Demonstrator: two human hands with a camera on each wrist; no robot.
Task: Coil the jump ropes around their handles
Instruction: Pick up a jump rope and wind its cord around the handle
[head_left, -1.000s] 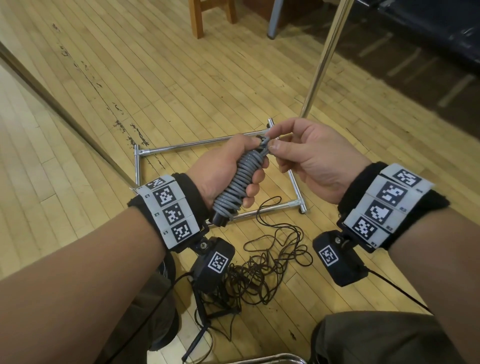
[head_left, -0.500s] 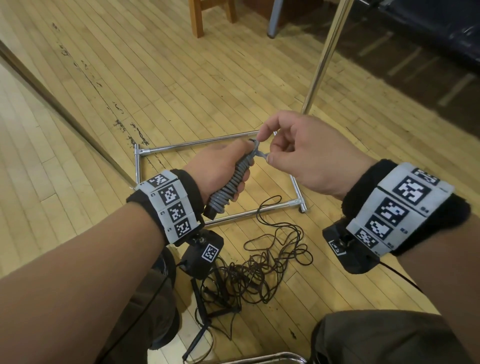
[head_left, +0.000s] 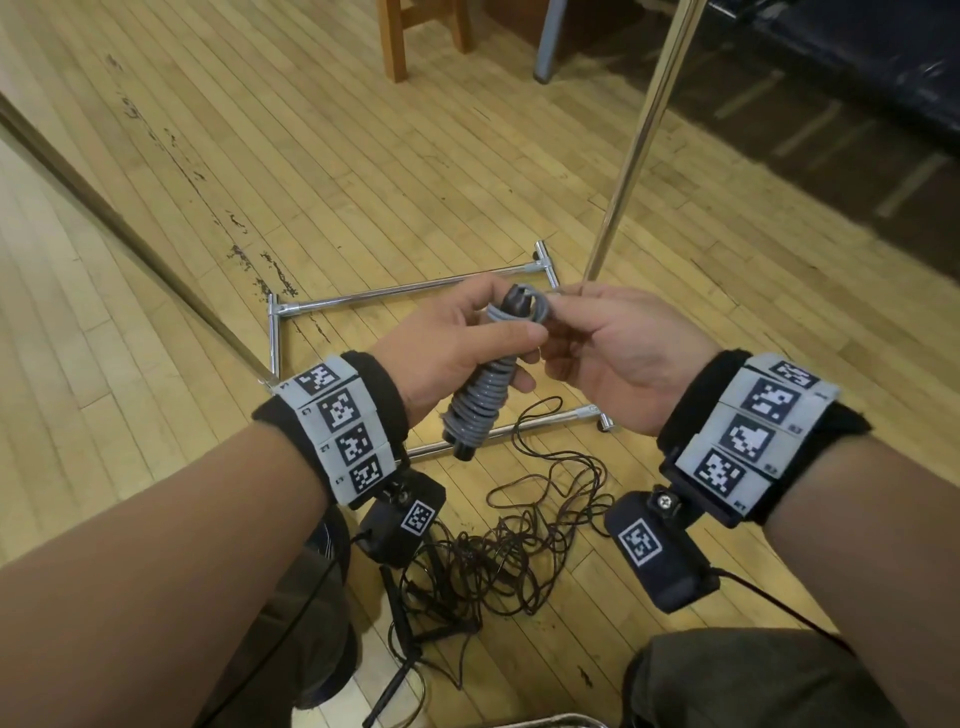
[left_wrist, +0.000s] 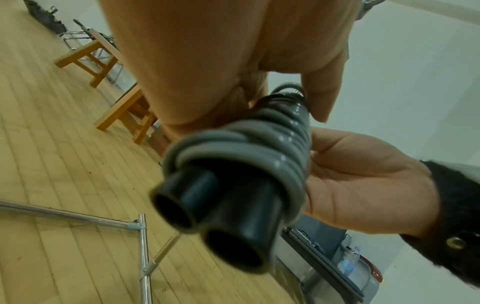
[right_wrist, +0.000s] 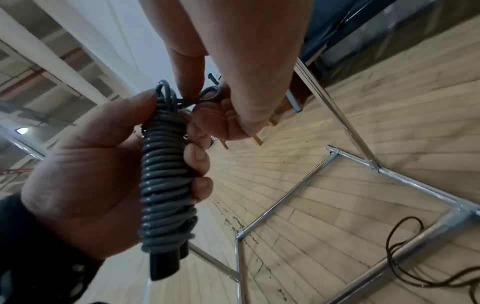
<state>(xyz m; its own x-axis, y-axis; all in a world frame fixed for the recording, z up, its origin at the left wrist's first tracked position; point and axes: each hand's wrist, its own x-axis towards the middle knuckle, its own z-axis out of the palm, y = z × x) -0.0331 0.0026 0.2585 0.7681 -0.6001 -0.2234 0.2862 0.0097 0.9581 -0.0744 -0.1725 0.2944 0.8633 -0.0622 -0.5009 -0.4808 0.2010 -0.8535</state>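
Observation:
A grey jump rope (head_left: 480, 402) (right_wrist: 166, 179) is wound in tight coils round its two black handles (left_wrist: 223, 211), which lie side by side. My left hand (head_left: 467, 338) grips the bundle near its top, with the handle ends pointing down toward me. At the top of the bundle, my right hand (head_left: 587, 332) pinches a small grey end loop (right_wrist: 210, 93) between thumb and forefinger. A second, thin dark brown jump rope (head_left: 519, 530) lies loose and tangled on the floor below my hands, and its black handles (head_left: 400, 654) lie near my left knee.
A chrome rack base (head_left: 415, 291) of metal tubes lies on the wooden floor under my hands. Its upright pole (head_left: 634, 150) rises just right of them. A wooden stool (head_left: 400, 36) and a grey leg stand further back. My knees fill the lower corners.
My left hand has tilted the coiled bundle more upright and toward me. My right hand has dropped from above the bundle to beside its top, still pinching the rope's end loop.

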